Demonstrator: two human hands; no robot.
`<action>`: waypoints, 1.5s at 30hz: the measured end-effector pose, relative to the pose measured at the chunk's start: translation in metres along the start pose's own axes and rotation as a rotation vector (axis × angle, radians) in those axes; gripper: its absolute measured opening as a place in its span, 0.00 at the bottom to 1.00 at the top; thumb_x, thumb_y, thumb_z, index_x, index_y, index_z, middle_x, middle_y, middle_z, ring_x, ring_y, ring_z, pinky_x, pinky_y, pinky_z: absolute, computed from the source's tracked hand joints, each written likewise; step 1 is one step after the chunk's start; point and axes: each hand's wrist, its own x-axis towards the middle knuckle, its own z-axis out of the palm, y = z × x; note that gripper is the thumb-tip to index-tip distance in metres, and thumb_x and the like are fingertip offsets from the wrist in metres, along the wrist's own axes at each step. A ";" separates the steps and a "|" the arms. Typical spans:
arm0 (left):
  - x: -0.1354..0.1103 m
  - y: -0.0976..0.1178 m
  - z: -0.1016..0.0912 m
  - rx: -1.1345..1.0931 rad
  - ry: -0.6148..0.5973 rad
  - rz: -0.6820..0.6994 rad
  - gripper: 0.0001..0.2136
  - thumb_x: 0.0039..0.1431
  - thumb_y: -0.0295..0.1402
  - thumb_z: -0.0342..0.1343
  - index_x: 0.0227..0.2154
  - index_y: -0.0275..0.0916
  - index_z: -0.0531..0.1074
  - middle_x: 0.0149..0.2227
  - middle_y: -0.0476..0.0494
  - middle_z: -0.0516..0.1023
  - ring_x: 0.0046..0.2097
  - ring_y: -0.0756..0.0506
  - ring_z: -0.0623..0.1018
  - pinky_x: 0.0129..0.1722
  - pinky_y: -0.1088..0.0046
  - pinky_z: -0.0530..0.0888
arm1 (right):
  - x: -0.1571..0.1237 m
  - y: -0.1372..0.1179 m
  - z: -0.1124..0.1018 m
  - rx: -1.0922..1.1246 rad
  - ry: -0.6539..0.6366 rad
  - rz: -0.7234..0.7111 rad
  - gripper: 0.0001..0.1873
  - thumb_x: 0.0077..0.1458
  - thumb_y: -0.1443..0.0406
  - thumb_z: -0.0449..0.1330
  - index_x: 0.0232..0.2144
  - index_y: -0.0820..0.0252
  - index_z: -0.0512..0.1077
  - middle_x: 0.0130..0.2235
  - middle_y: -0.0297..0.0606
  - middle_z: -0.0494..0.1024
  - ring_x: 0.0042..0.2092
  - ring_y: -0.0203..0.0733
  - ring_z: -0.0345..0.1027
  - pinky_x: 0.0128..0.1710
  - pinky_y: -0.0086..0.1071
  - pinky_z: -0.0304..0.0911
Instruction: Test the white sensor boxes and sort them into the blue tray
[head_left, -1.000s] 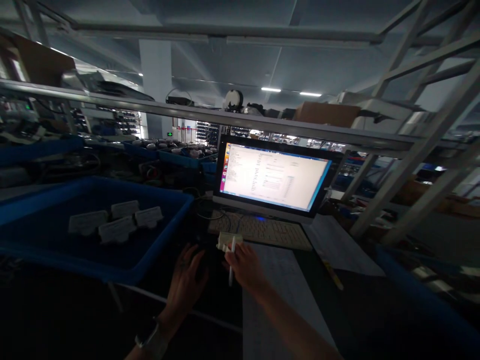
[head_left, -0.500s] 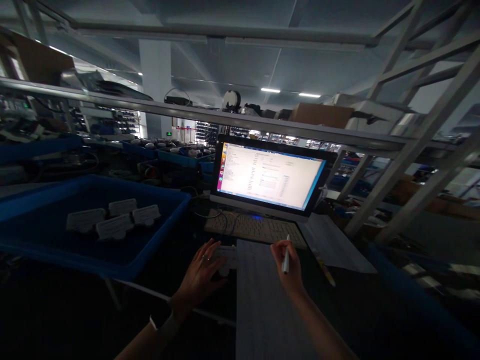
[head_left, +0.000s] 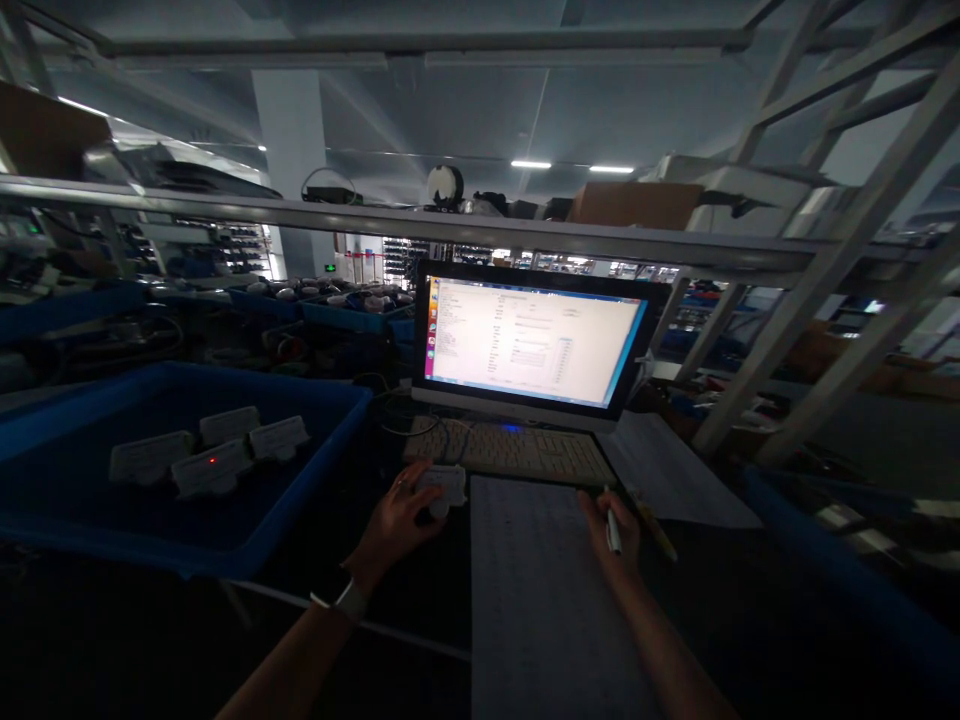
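Observation:
My left hand point(head_left: 397, 520) has its fingers and thumb closed around the left side of a small pale plastic module point(head_left: 452, 484) with a rounded bump at its lower edge. My right hand point(head_left: 616, 560) is closed round a white pen point(head_left: 614, 533) and sits at the upper right edge of a long printed sheet point(head_left: 536, 590). The sheet lies on the dark bench between both hands. In a blue bin point(head_left: 300, 520) to the left lie several similar pale modules point(head_left: 214, 468); a red light dot shows on the nearest one.
Behind the hands are a keyboard point(head_left: 510, 450) and a lit monitor point(head_left: 529, 340). A yellow marker-like stick point(head_left: 660, 540) and more paper point(head_left: 675, 470) lie at the right. A loaded shelf point(head_left: 480, 225) crosses above; metal posts point(head_left: 817, 260) stand on the right.
My right hand has moved right with the pen, towards the sheet's edge. My left thumb now lies over the module, which shows more clearly. A red dot has appeared on a module in the bin.

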 end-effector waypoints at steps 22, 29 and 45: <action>-0.002 -0.005 0.005 -0.031 0.036 0.039 0.19 0.46 0.28 0.62 0.45 0.41 0.72 0.57 0.35 0.67 0.56 0.36 0.70 0.49 0.57 0.75 | -0.025 -0.122 0.098 -0.477 -0.737 -0.272 0.15 0.58 0.54 0.53 0.33 0.59 0.70 0.29 0.38 0.78 0.29 0.41 0.71 0.25 0.30 0.47; -0.002 -0.004 0.007 -0.034 0.040 0.009 0.17 0.46 0.29 0.62 0.43 0.40 0.73 0.56 0.34 0.68 0.55 0.36 0.71 0.48 0.56 0.75 | -0.024 -0.127 0.096 -0.491 -0.755 -0.296 0.11 0.59 0.61 0.50 0.33 0.59 0.71 0.27 0.38 0.77 0.27 0.39 0.70 0.24 0.29 0.46; -0.002 -0.002 0.007 -0.050 0.039 -0.012 0.17 0.46 0.28 0.62 0.42 0.41 0.72 0.57 0.36 0.67 0.56 0.37 0.70 0.49 0.57 0.75 | -0.010 -0.111 0.077 -0.428 -0.546 -0.203 0.09 0.54 0.64 0.52 0.29 0.58 0.72 0.27 0.38 0.78 0.29 0.41 0.71 0.25 0.29 0.52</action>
